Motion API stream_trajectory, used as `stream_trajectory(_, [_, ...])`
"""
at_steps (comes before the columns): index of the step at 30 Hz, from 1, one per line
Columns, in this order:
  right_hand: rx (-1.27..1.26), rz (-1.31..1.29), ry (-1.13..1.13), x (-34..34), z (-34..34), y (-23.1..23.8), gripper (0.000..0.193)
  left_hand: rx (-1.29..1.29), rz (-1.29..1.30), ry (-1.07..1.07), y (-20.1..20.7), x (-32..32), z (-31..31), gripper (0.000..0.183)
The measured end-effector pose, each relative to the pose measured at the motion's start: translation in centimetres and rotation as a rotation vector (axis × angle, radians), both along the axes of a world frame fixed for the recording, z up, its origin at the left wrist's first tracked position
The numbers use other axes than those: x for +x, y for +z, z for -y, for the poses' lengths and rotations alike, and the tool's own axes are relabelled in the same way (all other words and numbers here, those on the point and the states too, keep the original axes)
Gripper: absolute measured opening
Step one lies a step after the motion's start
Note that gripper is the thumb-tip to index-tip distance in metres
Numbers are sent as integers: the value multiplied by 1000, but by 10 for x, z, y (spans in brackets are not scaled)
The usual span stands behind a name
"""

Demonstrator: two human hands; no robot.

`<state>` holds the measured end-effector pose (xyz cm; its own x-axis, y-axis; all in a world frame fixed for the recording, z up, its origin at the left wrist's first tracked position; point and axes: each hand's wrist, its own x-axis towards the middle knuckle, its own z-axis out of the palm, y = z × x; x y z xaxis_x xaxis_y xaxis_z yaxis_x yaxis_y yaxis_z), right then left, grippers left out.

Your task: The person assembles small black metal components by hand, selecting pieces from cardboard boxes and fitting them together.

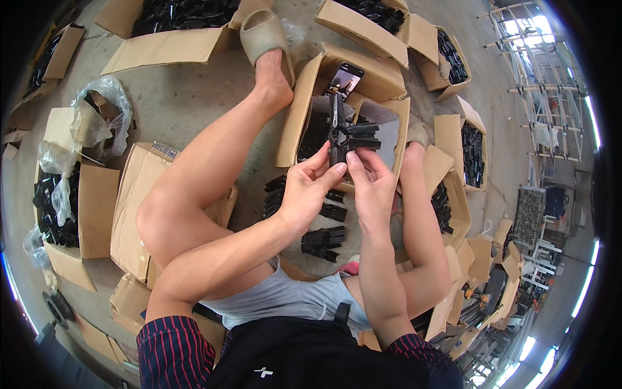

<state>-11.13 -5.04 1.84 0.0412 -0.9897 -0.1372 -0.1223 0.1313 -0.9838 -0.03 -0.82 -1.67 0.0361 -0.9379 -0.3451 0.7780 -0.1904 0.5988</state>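
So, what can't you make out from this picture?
In the head view:
- Held black parts: lower ends partly covered by the fingers.
- Smartphone: fine screen details too small.
- Upper-left carton of black pieces: cut off by the top edge.
- Tall rack: joints too small.

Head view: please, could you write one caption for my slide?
Left hand and right hand hold black parts over an open cardboard box holding a phone.
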Motion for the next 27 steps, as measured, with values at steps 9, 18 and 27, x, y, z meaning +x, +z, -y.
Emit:
stream_trajectory(9, [93, 118, -56, -13, -2, -14, 21, 84, -4, -10, -5, -9, -6, 42])
stream_trajectory(18, [106, 83, -145, -17, -9, -25, 21, 116, 16, -37, -6, -12, -8, 43])
stream_trajectory(27, [182, 144, -236, -15, -16, -32, 24, 125, 53, -37, -11, -20, -7, 54])
